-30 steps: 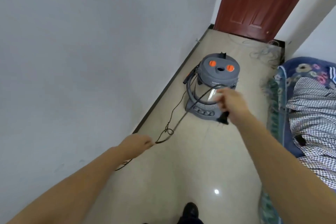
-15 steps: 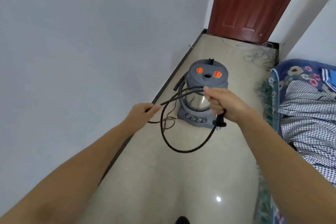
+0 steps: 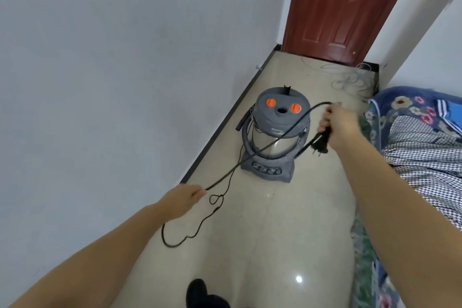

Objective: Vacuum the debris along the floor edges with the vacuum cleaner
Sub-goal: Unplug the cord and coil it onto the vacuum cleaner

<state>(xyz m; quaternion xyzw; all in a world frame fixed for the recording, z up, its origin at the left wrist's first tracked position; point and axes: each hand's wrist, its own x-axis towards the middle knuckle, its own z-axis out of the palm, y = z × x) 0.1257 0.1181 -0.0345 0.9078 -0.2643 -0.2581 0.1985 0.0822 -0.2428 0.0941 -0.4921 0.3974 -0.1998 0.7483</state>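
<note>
The right hand [image 3: 341,125] is curled round the thin black power cord [image 3: 272,141] just above its black two-pin plug [image 3: 321,144], which hangs below the fist, while the left hand [image 3: 180,201] pinches the same cord lower down, so a taut stretch runs between them across the grey drum-shaped vacuum cleaner with orange knobs [image 3: 276,132]. More cord loops slack on the glossy beige tiled floor [image 3: 287,232]. The vacuum stands on that floor close to the dark skirting strip [image 3: 225,125] of the grey wall, its ribbed grey hose [image 3: 265,159] wrapped round the base. A red-brown panelled door [image 3: 345,7] is beyond.
</note>
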